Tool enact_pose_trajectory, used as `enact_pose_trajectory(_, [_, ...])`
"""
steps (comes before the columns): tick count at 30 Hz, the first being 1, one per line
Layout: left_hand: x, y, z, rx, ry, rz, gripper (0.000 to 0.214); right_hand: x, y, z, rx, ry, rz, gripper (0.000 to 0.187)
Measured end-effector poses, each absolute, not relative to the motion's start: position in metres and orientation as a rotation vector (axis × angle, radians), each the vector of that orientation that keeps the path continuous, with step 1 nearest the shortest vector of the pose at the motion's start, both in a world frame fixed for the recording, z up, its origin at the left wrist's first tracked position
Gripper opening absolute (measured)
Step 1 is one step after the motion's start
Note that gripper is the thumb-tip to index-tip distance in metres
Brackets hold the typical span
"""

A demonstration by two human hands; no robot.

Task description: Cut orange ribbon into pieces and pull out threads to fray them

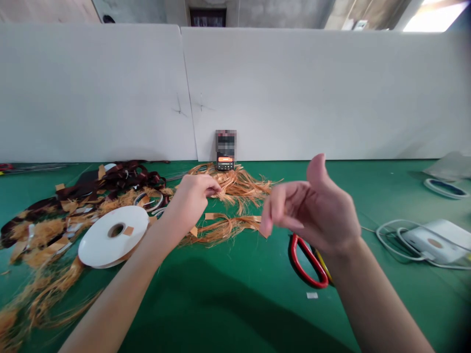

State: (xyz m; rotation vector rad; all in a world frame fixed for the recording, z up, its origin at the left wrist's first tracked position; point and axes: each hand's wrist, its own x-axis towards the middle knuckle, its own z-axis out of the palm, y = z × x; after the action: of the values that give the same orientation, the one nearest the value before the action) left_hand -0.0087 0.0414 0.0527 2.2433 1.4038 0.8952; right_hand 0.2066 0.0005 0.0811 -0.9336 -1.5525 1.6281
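Note:
My left hand point(193, 196) reaches forward over the green table point(235, 304), its fingers pinched on a tuft of orange fibre strands point(239, 185) near the back. My right hand point(312, 208) is raised above the table, thumb up, fingers bent and drawn together at the tips; nothing shows plainly between them. A flatter bundle of orange strands point(224, 228) with tan tape on it lies between the two hands. Red-handled scissors point(307, 262) lie under my right wrist, partly hidden.
A white tape reel point(112, 235) lies left of my left arm. Dark brown ribbon and more orange bundles point(73, 196) are heaped at the left. A phone point(225, 149) leans against the white partition. A white device with a coiled cable point(430, 242) sits at the right.

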Motion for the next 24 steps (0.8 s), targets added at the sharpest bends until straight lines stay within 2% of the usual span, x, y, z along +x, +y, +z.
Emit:
enact_pose_trajectory(2, [-0.01,0.041,0.055,2.253,1.429,0.963,0.026,0.209,0.0,0.078,-0.984,-1.725,1.881,0.101])
enact_pose_trajectory(4, [-0.012,0.04,0.057,2.257,1.461,0.987,0.026,0.209,0.002,0.072,-1.201,-1.846,1.878,0.101])
enact_pose_trajectory(7, [-0.015,0.039,0.059,2.282,1.473,0.948,0.028,0.209,0.009,0.06,-1.632,-1.721,1.398,0.089])
enact_pose_trajectory(9, [-0.016,0.038,0.059,2.316,1.477,0.911,0.031,0.211,0.015,0.052,-1.751,-1.593,1.044,0.083])
enact_pose_trajectory(11, [-0.017,0.039,0.058,2.343,1.503,0.876,0.033,0.212,0.02,0.049,-1.691,-1.502,0.803,0.079])
enact_pose_trajectory(13, [-0.019,0.041,0.056,2.354,1.534,0.832,0.035,0.211,0.023,0.05,-1.446,-1.421,0.743,0.076])
enact_pose_trajectory(17, [-0.02,0.046,0.052,2.352,1.559,0.826,0.032,0.209,0.016,0.066,-0.9,-1.397,1.041,0.072])
enact_pose_trajectory(21, [-0.019,0.048,0.052,2.373,1.518,1.063,0.031,0.211,0.003,0.079,-0.732,-1.66,1.65,0.103])
enact_pose_trajectory(24, [-0.018,0.046,0.052,2.415,1.485,1.261,0.033,0.212,0.002,0.077,-0.829,-1.907,2.01,0.114])
